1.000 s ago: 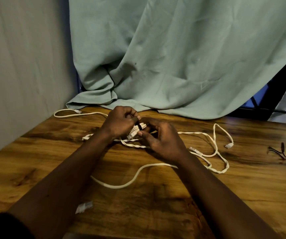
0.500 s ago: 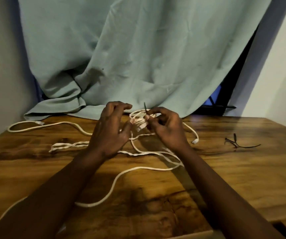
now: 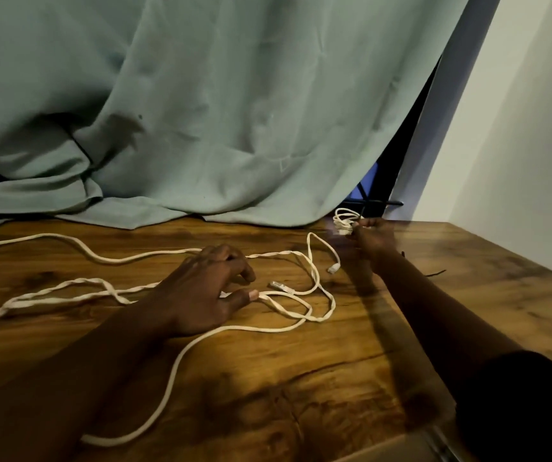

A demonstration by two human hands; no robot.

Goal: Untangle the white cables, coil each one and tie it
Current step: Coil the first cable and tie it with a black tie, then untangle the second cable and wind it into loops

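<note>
The right hand is stretched to the far right part of the wooden tabletop and grips a small coiled cable, white, w/ the fingers curled round the bundle. This part is blurred, so I cannot tell if a tie is around it. The coil is held just above the tabletop, near the lower edge of the green curtain. The left hand is palm down over the loose white cables in the middle, fingers spread and relaxed, gripping nothing; the thumb tip touches 1 strand. These cables are spread on the tabletop from the left edge to approx. the centre, partly twisted together. 2 cable ends lie between the hands: a clear plug and a white plug. A thin black tie lies on the tabletop just right of the right forearm.
</note>
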